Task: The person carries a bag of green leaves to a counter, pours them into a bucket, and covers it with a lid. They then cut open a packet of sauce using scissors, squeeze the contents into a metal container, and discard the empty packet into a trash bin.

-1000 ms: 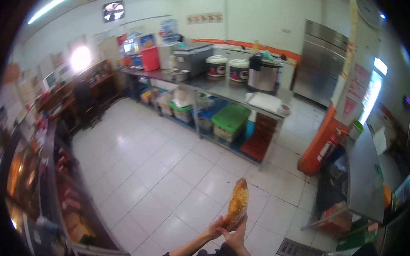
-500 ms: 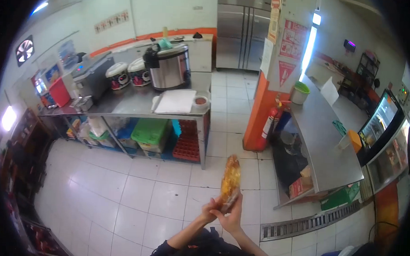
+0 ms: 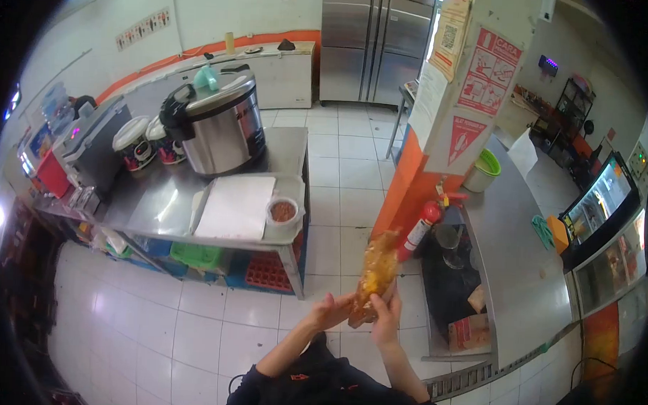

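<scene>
A long clear plastic pack [image 3: 379, 267] with yellow and brown contents is held up in front of me, tilted slightly to the right. What kind of food it holds I cannot make out. My right hand [image 3: 386, 317] grips its lower right side, thumb pressed on the front. Against the lower left edge rests my left hand [image 3: 332, 311], its fingers stretched toward the pack and its thumb raised apart. The fingertips of the left hand are partly hidden by the pack.
On the left, a steel table [image 3: 290, 148] bears a big rice cooker [image 3: 223, 127], a tray [image 3: 293, 233] and a bowl of reddish-brown bits [image 3: 282, 212]. An orange-based pillar [image 3: 399, 184] with a fire extinguisher [image 3: 418, 231] stands ahead, beside a steel counter [image 3: 511, 245].
I have moved forward, so table and pillar appear closer. The pack is now more upright to my view and slightly right. My left hand's thumb has come away from the pack.
</scene>
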Demonstrator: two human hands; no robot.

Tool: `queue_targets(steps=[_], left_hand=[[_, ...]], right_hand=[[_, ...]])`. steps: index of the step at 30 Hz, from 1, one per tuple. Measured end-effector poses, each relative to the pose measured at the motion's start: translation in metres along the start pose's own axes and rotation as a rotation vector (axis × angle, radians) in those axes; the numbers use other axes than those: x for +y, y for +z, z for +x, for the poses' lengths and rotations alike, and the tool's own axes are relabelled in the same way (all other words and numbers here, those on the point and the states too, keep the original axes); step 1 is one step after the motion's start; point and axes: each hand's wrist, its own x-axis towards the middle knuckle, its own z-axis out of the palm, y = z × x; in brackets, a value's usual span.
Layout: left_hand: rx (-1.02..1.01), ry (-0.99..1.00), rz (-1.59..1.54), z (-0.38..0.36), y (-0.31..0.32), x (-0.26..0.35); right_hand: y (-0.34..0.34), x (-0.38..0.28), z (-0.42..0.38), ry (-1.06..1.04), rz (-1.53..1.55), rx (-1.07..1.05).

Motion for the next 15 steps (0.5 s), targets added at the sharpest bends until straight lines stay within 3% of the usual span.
queue_targets(steps=[8,10,11,13,15], left_hand=[[0.251,0.103,0.18,0.134,-0.129,0.091],[0.478,-0.115,0.442,0.159,-0.163,0.101],[0.485,-0.106,0.447,0.17,-0.19,0.103],[0.448,-0.298,0.684,0.201,-0.242,0.116],[0.554,-0.254,0.681,0.231,-0.271,0.14]], right_hand=[[-0.044,0.019,0.174,-0.177,0.07,0.224],[-0.059,0.031,0.221,-0.209,0.031,0.246],[-0.067,0.037,0.246,-0.239,-0.014,0.267],[-0.082,0.047,0.3,-0.239,-0.099,0.251],[-0.097,0.057,0.354,-0.236,-0.197,0.191]])
